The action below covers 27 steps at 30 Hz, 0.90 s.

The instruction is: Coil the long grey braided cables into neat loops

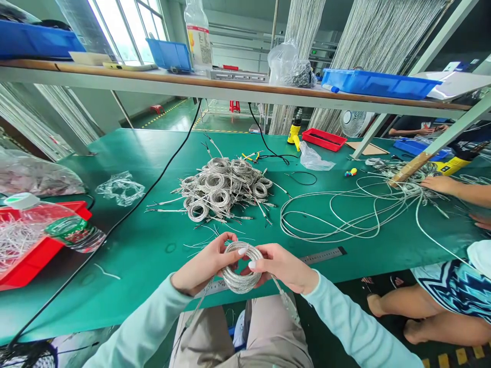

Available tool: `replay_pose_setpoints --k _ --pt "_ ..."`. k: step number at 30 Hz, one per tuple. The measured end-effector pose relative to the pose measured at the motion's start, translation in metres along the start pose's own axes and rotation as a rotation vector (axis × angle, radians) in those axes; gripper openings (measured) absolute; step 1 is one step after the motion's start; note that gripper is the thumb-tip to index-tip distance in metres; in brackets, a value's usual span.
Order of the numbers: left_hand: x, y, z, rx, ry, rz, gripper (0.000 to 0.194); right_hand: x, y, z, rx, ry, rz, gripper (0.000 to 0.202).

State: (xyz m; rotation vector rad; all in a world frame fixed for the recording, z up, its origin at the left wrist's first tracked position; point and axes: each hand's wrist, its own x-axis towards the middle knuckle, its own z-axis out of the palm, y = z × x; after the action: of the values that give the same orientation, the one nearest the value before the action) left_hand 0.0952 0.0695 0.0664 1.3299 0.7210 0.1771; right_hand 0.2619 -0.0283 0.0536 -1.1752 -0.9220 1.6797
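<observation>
A coil of clear-jacketed silvery cable [242, 283] is held up over the near table edge. My left hand [209, 263] grips its left side, thumb across the top strands. On the opposite side my right hand [282, 266] is closed round the coil, thumb pressed near the other thumb. One cable end hangs below each hand; the right one carries a clear connector [288, 306]. Beyond the hands lies a heap of similar coiled cables [226, 186] with stripped wire ends sticking out. A steel ruler [322, 255] lies partly hidden behind my right hand and the coil.
A red bin of white strips [23, 266] and a plastic bottle [72, 230] stand left. A black cord [153, 179] crosses the table. Loose cable loops [333, 214] spread right, near a co-worker's hand [439, 184]. A yellow heat gun [294, 135] stands behind, under a shelf [153, 76].
</observation>
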Motion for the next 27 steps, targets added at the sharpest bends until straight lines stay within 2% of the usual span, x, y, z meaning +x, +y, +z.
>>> replay_pose_setpoints --k 4,6,10,15,19,22,24,27 --pt "-0.003 -0.001 -0.010 0.118 -0.154 0.080 0.052 0.001 0.005 -0.001 -0.022 0.030 -0.076 0.046" --pt "-0.004 -0.001 -0.013 0.179 -0.192 0.138 0.046 0.001 0.007 -0.002 -0.019 0.037 -0.120 0.043" --pt "-0.004 -0.005 -0.014 0.254 -0.107 0.153 0.039 0.000 0.006 -0.002 -0.049 0.089 -0.144 0.039" --pt "-0.003 -0.008 -0.008 0.090 0.013 0.111 0.040 0.005 0.009 0.003 -0.046 0.152 -0.166 0.053" --pt "-0.002 -0.002 0.000 -0.009 0.092 0.030 0.053 0.008 0.014 0.008 0.033 0.140 -0.084 0.058" --pt "-0.001 0.000 0.003 -0.017 0.088 0.018 0.055 0.008 0.014 0.012 0.127 0.106 -0.026 0.063" --pt "0.001 -0.005 0.004 0.064 0.099 0.092 0.050 0.008 0.015 0.012 0.150 0.131 -0.023 0.062" --pt "0.004 -0.020 0.002 0.327 0.168 0.266 0.041 0.010 0.017 0.011 0.139 0.213 -0.032 0.057"
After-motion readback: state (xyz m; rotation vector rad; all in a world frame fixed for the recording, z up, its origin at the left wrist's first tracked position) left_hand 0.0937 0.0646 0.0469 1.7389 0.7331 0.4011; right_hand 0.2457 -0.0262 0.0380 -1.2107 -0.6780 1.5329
